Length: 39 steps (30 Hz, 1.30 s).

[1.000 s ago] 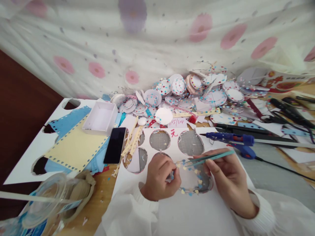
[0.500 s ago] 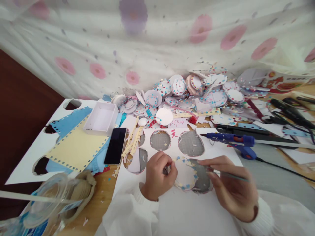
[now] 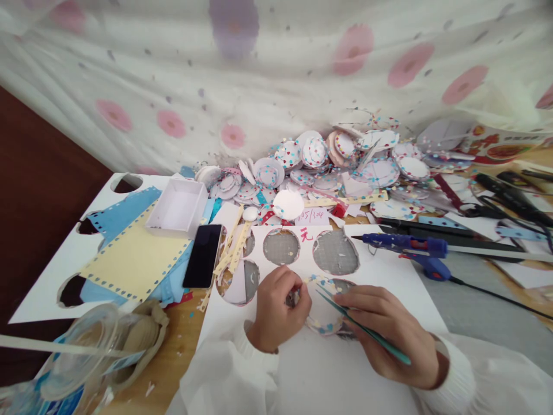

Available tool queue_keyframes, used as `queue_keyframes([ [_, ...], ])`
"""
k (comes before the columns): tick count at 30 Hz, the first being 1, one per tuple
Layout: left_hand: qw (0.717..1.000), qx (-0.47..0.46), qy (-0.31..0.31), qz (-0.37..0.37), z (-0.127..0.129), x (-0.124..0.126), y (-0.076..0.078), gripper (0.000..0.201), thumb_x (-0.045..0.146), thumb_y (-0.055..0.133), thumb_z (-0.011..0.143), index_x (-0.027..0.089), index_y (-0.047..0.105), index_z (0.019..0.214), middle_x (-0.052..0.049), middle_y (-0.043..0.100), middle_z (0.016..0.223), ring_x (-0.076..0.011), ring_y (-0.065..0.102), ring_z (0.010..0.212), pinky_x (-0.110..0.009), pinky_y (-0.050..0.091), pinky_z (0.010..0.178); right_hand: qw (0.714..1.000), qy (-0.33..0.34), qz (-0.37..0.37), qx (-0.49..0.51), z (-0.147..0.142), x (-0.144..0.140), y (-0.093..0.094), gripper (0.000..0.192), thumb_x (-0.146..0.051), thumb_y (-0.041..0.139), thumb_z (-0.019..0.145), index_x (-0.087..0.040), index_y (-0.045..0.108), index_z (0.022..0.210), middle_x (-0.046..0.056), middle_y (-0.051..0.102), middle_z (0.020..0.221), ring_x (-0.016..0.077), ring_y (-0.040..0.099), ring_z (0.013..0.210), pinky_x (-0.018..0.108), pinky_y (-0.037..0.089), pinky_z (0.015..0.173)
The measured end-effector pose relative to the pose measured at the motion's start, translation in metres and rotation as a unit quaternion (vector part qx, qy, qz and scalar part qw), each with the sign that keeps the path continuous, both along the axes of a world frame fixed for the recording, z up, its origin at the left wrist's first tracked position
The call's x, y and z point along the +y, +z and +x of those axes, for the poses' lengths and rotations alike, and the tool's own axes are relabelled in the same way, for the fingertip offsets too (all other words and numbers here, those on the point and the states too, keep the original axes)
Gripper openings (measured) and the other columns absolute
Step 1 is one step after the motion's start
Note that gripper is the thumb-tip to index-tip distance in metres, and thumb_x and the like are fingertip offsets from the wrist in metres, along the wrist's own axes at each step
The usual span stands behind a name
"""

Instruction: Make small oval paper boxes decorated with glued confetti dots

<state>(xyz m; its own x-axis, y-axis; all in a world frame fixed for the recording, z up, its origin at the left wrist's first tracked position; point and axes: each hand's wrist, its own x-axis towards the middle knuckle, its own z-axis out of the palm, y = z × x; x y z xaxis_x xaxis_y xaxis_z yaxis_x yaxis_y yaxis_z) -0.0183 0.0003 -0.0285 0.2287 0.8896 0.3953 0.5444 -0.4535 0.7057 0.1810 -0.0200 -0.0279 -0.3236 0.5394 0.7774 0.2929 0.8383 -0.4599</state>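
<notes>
While green tweezers (image 3: pixel 391 347) are clamped in the right hand (image 3: pixel 397 328), a dotted paper disc (image 3: pixel 322 318), at lower centre, is pinched at its left edge by the left hand (image 3: pixel 280 308) over a holed white sheet (image 3: pixel 389 274). A blue glue gun (image 3: pixel 404 244) is seen at centre right; decorated discs (image 3: pixel 314 151) are heaped at upper centre.

Tweezers (image 3: pixel 391 348) smooth; disc (image 3: pixel 322 316) matt paper; glue gun (image 3: pixel 401 245) plastic; phone (image 3: pixel 202 253) glossy; tabletop (image 3: pixel 173 360) wood.
</notes>
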Motion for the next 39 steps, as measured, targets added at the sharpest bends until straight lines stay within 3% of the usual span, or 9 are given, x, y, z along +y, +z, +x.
queue_keyframes([
  [17, 1.000, 0.004, -0.018, -0.001, 0.000, 0.000, 0.001, 0.020, 0.011, 0.051, 0.083, 0.020, 0.040, 0.068, 0.002, 0.043, 0.065, -0.0133, 0.043, 0.064, -0.027, 0.032, 0.060, 0.998, -0.011, 0.041, -0.040, -0.001, 0.000, 0.000, 0.034, 0.008, 0.054, 0.078, -0.009, 0.056, 0.108, 0.018, 0.071, 0.101, 0.0228, 0.061, 0.088, 0.043, 0.056, 0.072],
  [39, 0.999, 0.016, -0.036, -0.004, -0.001, 0.000, 0.001, 0.019, 0.011, 0.051, 0.082, 0.020, 0.042, 0.068, 0.000, 0.046, 0.067, -0.0147, 0.044, 0.066, -0.028, 0.034, 0.059, 1.000, -0.006, 0.011, -0.008, 0.001, 0.002, 0.010, 0.043, 0.008, 0.051, 0.074, -0.015, 0.059, 0.109, 0.014, 0.074, 0.099, 0.0208, 0.068, 0.082, 0.036, 0.059, 0.069],
])
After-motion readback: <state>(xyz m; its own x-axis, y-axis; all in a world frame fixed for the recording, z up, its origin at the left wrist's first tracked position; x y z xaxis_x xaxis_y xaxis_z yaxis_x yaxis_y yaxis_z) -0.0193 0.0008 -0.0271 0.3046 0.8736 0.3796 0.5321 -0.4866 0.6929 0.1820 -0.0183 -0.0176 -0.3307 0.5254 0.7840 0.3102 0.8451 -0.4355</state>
